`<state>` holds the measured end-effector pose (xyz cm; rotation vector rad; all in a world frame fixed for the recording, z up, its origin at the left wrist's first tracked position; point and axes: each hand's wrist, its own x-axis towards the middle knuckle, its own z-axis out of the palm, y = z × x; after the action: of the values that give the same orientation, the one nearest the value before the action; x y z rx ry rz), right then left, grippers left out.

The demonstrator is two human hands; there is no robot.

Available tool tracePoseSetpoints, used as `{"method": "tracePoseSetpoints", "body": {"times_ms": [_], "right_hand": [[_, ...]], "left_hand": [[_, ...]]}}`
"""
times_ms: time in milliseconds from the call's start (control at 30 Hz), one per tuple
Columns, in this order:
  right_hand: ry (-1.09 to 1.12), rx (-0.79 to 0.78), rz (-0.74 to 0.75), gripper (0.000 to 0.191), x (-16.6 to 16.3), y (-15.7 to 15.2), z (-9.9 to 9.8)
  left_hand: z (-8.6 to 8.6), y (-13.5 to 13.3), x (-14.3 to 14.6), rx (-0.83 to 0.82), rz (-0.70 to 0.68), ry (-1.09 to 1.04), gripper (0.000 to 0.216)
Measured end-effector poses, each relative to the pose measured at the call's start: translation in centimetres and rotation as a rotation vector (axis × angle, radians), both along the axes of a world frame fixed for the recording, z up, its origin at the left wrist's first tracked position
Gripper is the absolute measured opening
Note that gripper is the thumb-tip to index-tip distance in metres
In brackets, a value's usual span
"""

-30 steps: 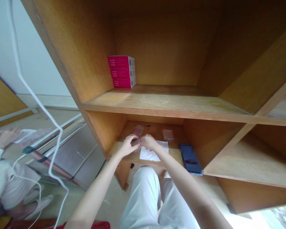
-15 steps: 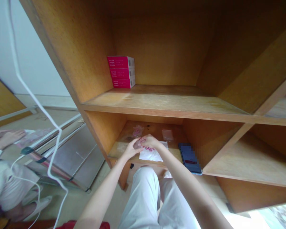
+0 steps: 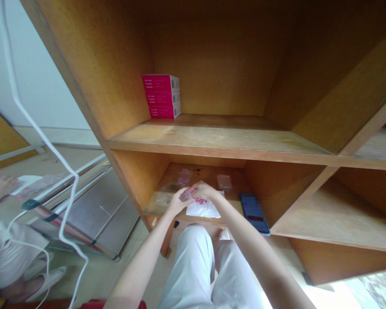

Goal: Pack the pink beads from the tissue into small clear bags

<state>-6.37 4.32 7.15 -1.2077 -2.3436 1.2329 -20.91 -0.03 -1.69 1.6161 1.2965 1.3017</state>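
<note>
My left hand (image 3: 176, 203) is closed around a small clear plastic zip bag (image 3: 185, 196), thumb and fingers on its sides. Against the bag's upper edge, my right hand (image 3: 204, 190) bends inward with its fingers pressed together; whatever they pinch is too small and hidden to name. Below the right hand, several small pink bead-like pieces (image 3: 200, 201) lie on a white sheet of paper (image 3: 207, 211). Behind the hands, a clear bag with pink pieces inside (image 3: 184, 177) rests on the lower shelf (image 3: 206, 171). Farther right lies another flat clear bag (image 3: 224, 182).
A dark blue phone-like object (image 3: 254, 212) sits right of the paper. Three stacked pink boxes (image 3: 161, 98) stand on the upper shelf (image 3: 218, 133). At the left are a metal-framed cart (image 3: 93, 210), a hanging white cable (image 3: 71, 193) and another person's hand (image 3: 1, 189).
The right fingers have shifted slightly at the bag, and more pink pieces show beneath them. The left hand keeps the bag in place. The view has drifted slightly.
</note>
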Motion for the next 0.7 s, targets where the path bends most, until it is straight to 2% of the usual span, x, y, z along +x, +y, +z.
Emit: {"method": "tracePoseSetpoints", "body": {"times_ms": [133, 300, 500, 700], "right_hand": [[0.120, 0.023, -0.033, 0.025, 1.0, 0.0, 0.5], [0.380, -0.014, -0.251, 0.024, 2.9, 0.9, 0.0], [0.665, -0.017, -0.576, 0.027, 3.4, 1.8, -4.1], [0.862, -0.016, -0.734, 0.043, 3.3, 2.1, -8.6]], "left_hand": [[0.6, -0.1, -0.2, 0.005, -0.010, 0.019, 0.049], [1.8, -0.5, -0.7, 0.017, -0.067, 0.048, 0.048], [2.7, -0.2, -0.6, -0.025, -0.078, 0.146, 0.051], [2.3, 1.0, 0.3, -0.022, -0.143, 0.165, 0.054]]}}
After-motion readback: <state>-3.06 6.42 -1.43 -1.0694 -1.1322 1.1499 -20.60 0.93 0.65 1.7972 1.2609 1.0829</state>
